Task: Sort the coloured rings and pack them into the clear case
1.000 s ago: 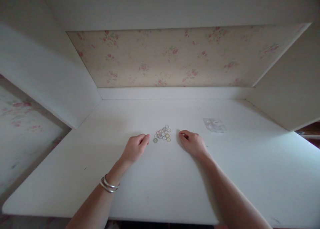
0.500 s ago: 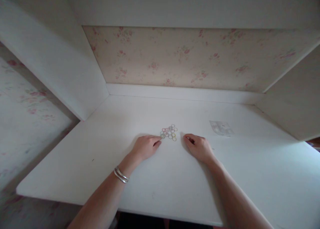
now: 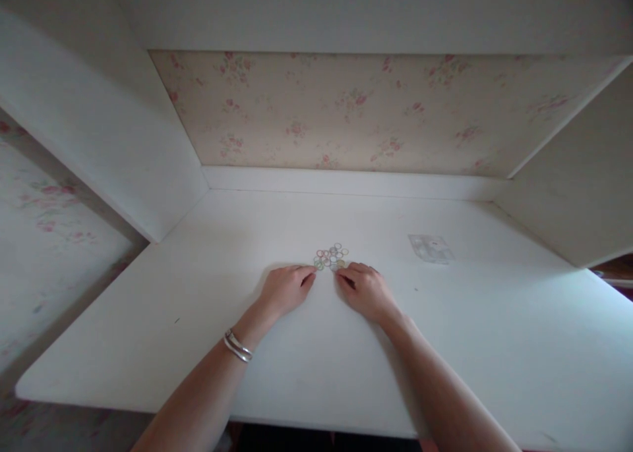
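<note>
A loose cluster of several small thin coloured rings (image 3: 327,255), which look like little elastic bands, lies on the white desk (image 3: 306,360). My left hand (image 3: 288,288) rests at the cluster's left edge, its fingers curled together and the tips by a green ring (image 3: 319,266). At the lower right edge is my right hand (image 3: 364,290), also curled with thumb and fingers pinched over the nearest rings. What either pinch holds, if anything, is too small to make out. A silver bracelet (image 3: 238,346) circles my left wrist.
A clear plastic packet (image 3: 430,249) lies to the right of the rings. Small dark specks (image 3: 177,320) dot the desk. White side panels (image 3: 163,195) and a floral-papered back wall (image 3: 316,122) enclose the desk, with an overhead panel (image 3: 346,17) above.
My right hand has moved left, from beside the cluster to its lower right edge, now covering part of the rings there. My left hand stays at the left edge. The view has shifted slightly.
</note>
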Tool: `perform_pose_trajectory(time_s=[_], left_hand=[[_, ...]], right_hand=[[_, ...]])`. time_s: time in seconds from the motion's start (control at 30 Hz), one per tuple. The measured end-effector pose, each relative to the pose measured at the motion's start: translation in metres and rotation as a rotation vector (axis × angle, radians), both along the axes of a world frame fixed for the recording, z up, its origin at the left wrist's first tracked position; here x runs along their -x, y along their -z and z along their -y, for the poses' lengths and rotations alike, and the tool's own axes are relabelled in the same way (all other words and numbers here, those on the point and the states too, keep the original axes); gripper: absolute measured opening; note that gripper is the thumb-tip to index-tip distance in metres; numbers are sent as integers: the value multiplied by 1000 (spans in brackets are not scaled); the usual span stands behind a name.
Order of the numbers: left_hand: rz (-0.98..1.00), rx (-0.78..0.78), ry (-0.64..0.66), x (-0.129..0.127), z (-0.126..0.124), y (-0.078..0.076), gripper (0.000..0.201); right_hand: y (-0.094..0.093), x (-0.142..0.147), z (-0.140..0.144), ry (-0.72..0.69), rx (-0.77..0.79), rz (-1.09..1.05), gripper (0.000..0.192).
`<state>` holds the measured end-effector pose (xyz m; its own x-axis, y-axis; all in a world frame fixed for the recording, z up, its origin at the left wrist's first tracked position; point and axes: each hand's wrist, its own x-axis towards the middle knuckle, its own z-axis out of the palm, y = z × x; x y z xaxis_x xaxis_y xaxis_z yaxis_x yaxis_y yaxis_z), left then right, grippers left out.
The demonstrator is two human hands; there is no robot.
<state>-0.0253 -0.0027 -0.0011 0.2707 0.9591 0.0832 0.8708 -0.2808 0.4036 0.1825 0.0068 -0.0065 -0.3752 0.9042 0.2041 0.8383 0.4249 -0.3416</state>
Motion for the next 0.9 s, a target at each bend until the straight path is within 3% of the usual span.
perform_pose_trajectory(time_s=[0.1,0.33,0.9], left_hand=[[-16,5,-1,0,1,-1,34],[-28,-8,-18,-1,0,2,36],[7,-9,-33,-1,-6,1,29]], right_hand=[[1,3,-5,55,4,-35,29],[9,-3,-12,36,54,-196,29],[5,-1,-13,21,74,-123,28]])
